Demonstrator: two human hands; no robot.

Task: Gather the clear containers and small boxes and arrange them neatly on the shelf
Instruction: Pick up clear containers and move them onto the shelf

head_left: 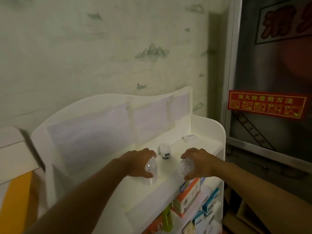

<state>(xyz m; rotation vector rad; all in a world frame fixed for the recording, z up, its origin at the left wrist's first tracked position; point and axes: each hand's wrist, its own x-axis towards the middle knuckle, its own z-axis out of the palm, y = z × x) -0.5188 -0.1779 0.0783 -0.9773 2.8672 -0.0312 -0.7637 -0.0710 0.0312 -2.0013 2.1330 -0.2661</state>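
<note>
Left hand (138, 163) and right hand (196, 163) each clasping a faceted clear container; red sign (266, 104) lettered "消火栓使用方法"

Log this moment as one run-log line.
left hand: grips faceted clear container | right hand: grips second faceted clear container | white top shelf: small labelled clear jar between

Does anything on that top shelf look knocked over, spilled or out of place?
Nothing looks spilled or broken. A small clear jar stands upright between the hands, each gripping a clear container. One small packet lies alone near the shelf's back right corner.
</note>
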